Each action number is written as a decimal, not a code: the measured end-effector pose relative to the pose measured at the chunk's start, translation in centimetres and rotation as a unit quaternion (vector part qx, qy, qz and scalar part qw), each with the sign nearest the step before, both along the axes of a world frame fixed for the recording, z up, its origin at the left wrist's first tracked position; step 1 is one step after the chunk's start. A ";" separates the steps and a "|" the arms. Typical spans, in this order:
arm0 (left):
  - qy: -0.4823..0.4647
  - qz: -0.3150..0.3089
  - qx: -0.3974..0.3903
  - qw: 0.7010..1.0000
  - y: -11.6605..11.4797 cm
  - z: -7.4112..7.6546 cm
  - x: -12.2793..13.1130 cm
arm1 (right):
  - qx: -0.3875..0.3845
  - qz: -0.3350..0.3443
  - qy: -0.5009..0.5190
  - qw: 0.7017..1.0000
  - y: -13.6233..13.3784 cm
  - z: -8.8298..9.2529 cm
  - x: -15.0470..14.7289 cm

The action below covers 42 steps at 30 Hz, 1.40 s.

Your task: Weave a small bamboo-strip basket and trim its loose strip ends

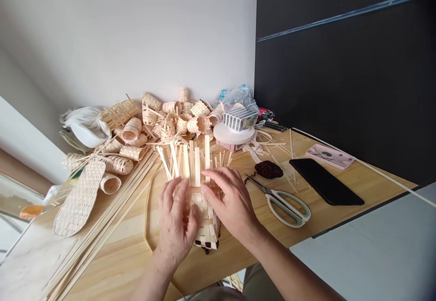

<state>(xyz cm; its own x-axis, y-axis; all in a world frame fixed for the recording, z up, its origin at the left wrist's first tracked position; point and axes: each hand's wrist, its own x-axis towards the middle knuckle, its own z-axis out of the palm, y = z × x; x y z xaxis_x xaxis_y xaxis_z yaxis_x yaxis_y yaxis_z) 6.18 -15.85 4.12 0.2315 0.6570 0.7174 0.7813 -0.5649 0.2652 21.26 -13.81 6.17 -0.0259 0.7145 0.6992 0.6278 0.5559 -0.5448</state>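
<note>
Your left hand (177, 221) lies palm down with its fingers spread and pointing away from you, the thumb tucked toward your right hand. Your right hand (231, 203) sits just beside it, a little farther forward, fingers curled and angled toward the left hand. Both forearms come up from below; your right forearm slants in from the right.

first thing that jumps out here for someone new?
Front and centre, the left hand and right hand clasp a half-woven basket with strips sticking up. Behind it, against the wall, sits a heap of small woven baskets. Scissors and a black phone lie to the right.
</note>
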 end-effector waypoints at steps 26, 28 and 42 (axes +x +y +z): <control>-0.067 0.104 0.006 0.992 1.2 -0.1 -1.4 | 0.019 0.027 -0.103 0.994 -0.3 1.4 -3.6; -0.105 0.100 -0.002 0.989 1.2 -0.2 -1.9 | 0.058 0.065 -0.099 0.991 -0.8 1.2 -3.2; -0.172 0.072 -0.109 0.976 2.0 -2.7 -4.6 | -0.028 0.093 0.000 0.995 0.5 -3.1 -3.2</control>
